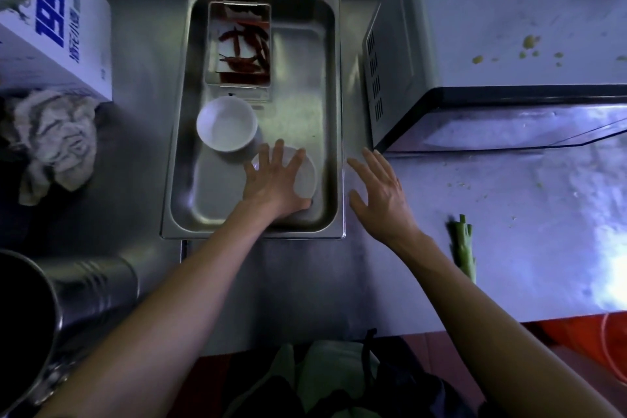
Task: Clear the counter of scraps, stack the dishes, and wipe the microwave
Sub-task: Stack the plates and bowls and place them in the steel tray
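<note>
Two bare forearms are reaching over a steel table (pixel 298 282), with one large metal pot (pixel 40 316) standing at the near left edge. The left hand (pixel 271 180) is lying with fingers spread and straight across one white dish (pixel 307 176) at the near right of a steel tray (pixel 334 112) — whether the palm is pressing the dish cannot be told. The right hand (pixel 380 193) is hovering just beside the tray's right rim, fingers straight and splayed, holding nothing. One green vegetable stalk (pixel 464 248) is lying on the table to the right of that hand, well apart from it, with small pale crumbs scattered beyond. Inside the tray, one white bowl (pixel 226 123) is sitting upright just beyond the dish, its rim appearing to overlap it, and one smaller steel pan (pixel 239 44) farther back is holding several dried red chillies (pixel 246 51). One crumpled cloth (pixel 51 142) is lying at the left — behind it one white box (pixel 54 30) with blue print. One microwave (pixel 492 44) is standing at the right, several yellowish scraps (pixel 529 42) dotting its top.
</note>
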Demonstrator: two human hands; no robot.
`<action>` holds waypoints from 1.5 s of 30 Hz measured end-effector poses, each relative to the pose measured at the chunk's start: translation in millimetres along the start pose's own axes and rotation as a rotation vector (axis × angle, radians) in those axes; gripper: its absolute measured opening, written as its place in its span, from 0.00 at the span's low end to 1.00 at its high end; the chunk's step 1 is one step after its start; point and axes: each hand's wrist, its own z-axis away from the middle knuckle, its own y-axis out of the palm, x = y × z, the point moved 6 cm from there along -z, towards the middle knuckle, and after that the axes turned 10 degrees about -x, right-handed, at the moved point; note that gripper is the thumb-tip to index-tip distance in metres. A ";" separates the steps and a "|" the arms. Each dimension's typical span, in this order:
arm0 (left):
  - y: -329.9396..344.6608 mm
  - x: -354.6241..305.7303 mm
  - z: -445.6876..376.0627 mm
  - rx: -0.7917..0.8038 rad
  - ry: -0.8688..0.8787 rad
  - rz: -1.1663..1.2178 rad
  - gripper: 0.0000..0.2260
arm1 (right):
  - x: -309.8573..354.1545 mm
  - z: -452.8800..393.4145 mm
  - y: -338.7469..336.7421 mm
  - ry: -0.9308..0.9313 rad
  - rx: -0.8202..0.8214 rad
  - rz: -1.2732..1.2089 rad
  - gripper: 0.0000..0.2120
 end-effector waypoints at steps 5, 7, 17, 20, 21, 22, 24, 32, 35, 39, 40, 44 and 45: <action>7.3 -1.8 -3.6 -0.002 -0.003 -0.021 0.50 | -9.3 4.1 1.6 0.031 0.001 0.007 0.27; 10.9 -1.5 -3.9 -0.003 0.001 -0.035 0.50 | -9.1 4.9 2.9 0.037 0.000 0.009 0.27; 25.6 5.1 -1.8 0.037 0.019 -0.044 0.50 | -11.3 18.0 10.0 0.102 -0.010 -0.023 0.27; 19.4 3.9 2.3 0.025 0.019 -0.040 0.47 | -16.3 25.5 9.2 0.128 -0.012 -0.035 0.27; 14.9 2.8 4.3 0.008 0.020 -0.036 0.45 | -18.7 27.3 7.8 0.137 -0.011 -0.039 0.27; 9.4 1.5 6.7 -0.014 0.022 -0.031 0.43 | -21.1 29.0 6.2 0.145 -0.005 -0.043 0.27; -3.8 -3.7 13.4 -0.058 0.027 -0.011 0.39 | -25.8 33.4 0.7 0.159 0.018 -0.042 0.28; -58.9 -66.1 34.2 -0.173 0.091 0.052 0.31 | -57.9 45.6 -42.1 0.203 0.065 0.005 0.33; -69.6 -112.8 47.5 -0.224 0.146 0.082 0.28 | -81.4 61.7 -69.5 0.195 0.052 0.026 0.33; -69.1 -183.2 68.7 -0.290 0.204 0.078 0.25 | -125.8 100.9 -107.0 0.239 0.032 0.026 0.33; -65.4 -201.2 73.5 -0.282 0.215 0.076 0.25 | -138.4 113.1 -116.7 0.254 0.023 0.021 0.33; -50.3 -279.9 91.5 -0.259 0.275 0.059 0.26 | -192.5 167.0 -160.1 0.300 -0.012 0.029 0.33; -47.3 -301.5 96.0 -0.257 0.295 0.062 0.26 | -206.7 180.8 -172.1 0.315 -0.026 0.031 0.33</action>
